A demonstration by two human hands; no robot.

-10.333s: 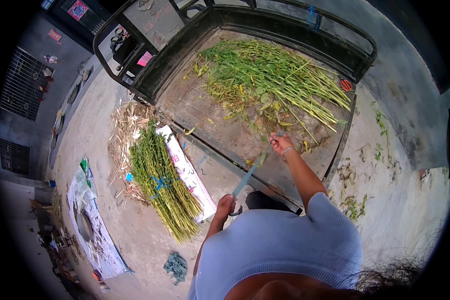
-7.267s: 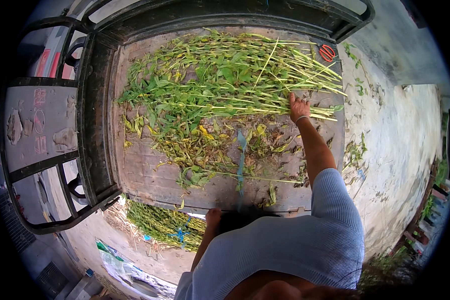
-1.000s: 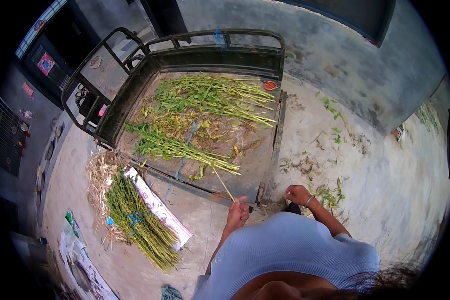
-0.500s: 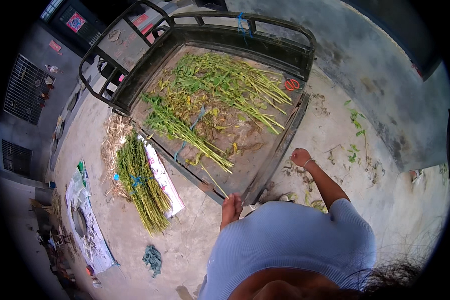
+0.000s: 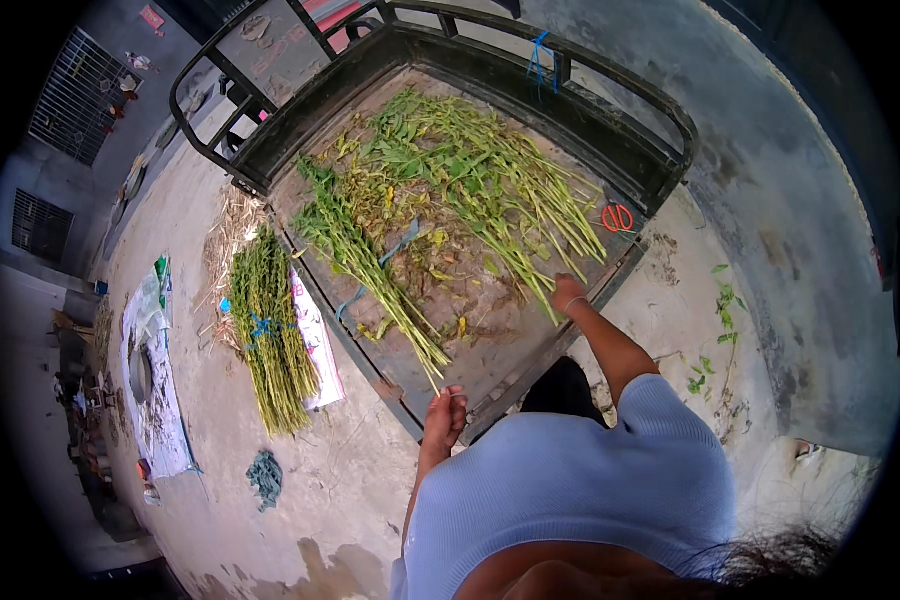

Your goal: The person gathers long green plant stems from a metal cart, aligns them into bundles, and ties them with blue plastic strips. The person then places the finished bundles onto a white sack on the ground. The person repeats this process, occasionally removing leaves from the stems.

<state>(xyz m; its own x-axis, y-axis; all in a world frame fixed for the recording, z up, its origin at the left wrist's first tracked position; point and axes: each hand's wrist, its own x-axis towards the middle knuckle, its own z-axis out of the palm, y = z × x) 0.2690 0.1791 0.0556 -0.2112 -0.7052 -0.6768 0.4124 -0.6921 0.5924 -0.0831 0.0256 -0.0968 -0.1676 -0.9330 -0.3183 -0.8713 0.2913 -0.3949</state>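
Cart bed holds larger stalk pile, then smaller stalk row across teal strip. Right hand at pile's ends, grip unclear; left hand apparently pinching thin stalk. Probably gathering; next move calls for firm right grasp.

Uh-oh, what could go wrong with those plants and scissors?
The red-handled scissors lie near the edge of the cart bed, so the right hand or the stalks beside it might knock them off. The smaller stalk pile lies across a blue strip that looks untied, so stalks could slide apart.
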